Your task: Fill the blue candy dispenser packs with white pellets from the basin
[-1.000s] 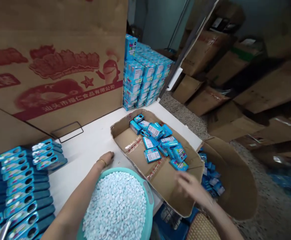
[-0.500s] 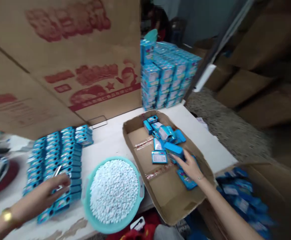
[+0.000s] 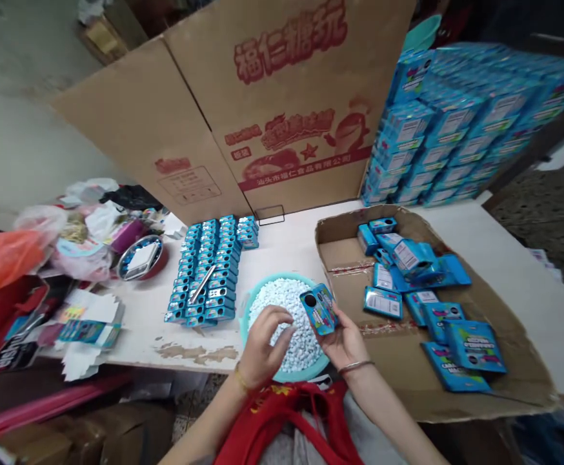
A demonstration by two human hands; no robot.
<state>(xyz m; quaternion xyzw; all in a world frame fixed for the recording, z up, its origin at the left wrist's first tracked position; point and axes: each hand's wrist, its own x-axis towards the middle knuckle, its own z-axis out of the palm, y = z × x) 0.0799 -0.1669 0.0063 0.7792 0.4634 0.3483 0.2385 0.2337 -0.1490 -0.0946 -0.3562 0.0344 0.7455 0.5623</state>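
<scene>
In the head view my right hand (image 3: 347, 342) grips a small blue candy box (image 3: 319, 310), tilted, its round dark spot facing up. The box is above the right side of a turquoise bowl (image 3: 247, 323) full of small white candies (image 3: 282, 294). My left hand (image 3: 266, 342) is over the bowl's near left part, fingers loosely curled with the thumb apart from them; I see nothing held there. Left of the bowl, rows of blue boxes (image 3: 221, 278) stand close together, and a silvery, narrow blade-like tool (image 3: 202, 284) lies on top of them.
A shallow cardboard tray (image 3: 344, 252) at right holds several loose blue boxes (image 3: 475, 345). Behind it rise stacked, wrapped blue boxes (image 3: 437, 142). A large cardboard panel (image 3: 204, 168) stands at the back. A metal bowl (image 3: 161, 268) and plastic bags (image 3: 15, 252) crowd the left.
My right hand has moved from the tray to the bowl with a blue box. My left hand has come from beside the box rows to over the candies. The view has swung left.
</scene>
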